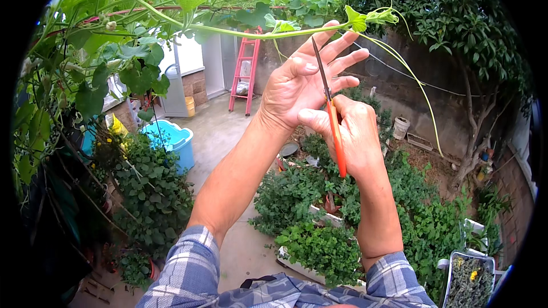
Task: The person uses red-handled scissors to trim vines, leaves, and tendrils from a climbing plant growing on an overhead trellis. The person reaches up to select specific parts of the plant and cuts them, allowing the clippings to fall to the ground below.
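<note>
A green vine stem (239, 33) of a gourd-like plant runs across the top, with a small leaf and a pale growing tip (381, 17) at its right end. My left hand (310, 62) is palm up towards me just below the stem, fingers spread. The stem crosses in front of its upper fingertips; whether they touch cannot be told. My right hand (357, 130) grips orange-handled garden scissors (335, 137), seen nearly edge-on. Their dark blade (320, 62) points up, its tip just below the stem. A long tendril (417, 77) hangs down to the right of both hands.
Broad-leaved vines (141, 51) fill the upper left. Beyond stand a red ladder (245, 72), a blue tub (180, 145) and a yellow bucket (190, 106). Leafy plants (319, 252) grow below my right arm, a tree (469, 158) at right. Lower right is a tray of dried plant matter (469, 282).
</note>
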`<action>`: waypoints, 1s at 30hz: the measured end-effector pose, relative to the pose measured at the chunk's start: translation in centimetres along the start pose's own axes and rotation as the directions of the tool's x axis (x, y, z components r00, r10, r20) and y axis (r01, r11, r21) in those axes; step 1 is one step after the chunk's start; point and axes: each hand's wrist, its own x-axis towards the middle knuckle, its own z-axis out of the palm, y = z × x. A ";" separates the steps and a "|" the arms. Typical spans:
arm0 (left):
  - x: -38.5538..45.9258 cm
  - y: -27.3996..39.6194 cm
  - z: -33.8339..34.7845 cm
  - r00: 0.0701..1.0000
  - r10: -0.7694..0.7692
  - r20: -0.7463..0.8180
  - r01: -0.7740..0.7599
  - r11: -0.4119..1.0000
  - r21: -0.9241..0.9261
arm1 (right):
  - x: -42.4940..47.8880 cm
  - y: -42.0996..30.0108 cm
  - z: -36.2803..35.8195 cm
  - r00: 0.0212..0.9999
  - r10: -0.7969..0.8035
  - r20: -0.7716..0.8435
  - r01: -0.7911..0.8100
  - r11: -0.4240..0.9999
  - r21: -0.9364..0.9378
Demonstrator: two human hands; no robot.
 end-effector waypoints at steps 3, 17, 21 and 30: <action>0.3 0.2 0.1 1.000 0.007 -0.002 -0.007 1.000 0.013 | 1.0 0.1 -0.3 0.999 -0.053 -0.009 0.053 0.999 0.010; 2.3 1.1 -0.3 0.996 0.011 0.086 -0.019 0.995 0.095 | 2.2 -0.1 0.2 1.000 0.004 0.029 -0.011 0.964 0.265; 1.9 1.1 -0.1 0.998 -0.011 0.061 0.003 0.992 0.130 | 1.8 -0.1 0.7 0.997 0.046 0.059 -0.067 0.908 0.414; 0.0 0.9 -0.3 0.999 -0.034 -0.041 0.044 0.964 0.261 | 0.1 -0.6 1.3 0.978 0.149 0.147 -0.208 0.773 0.599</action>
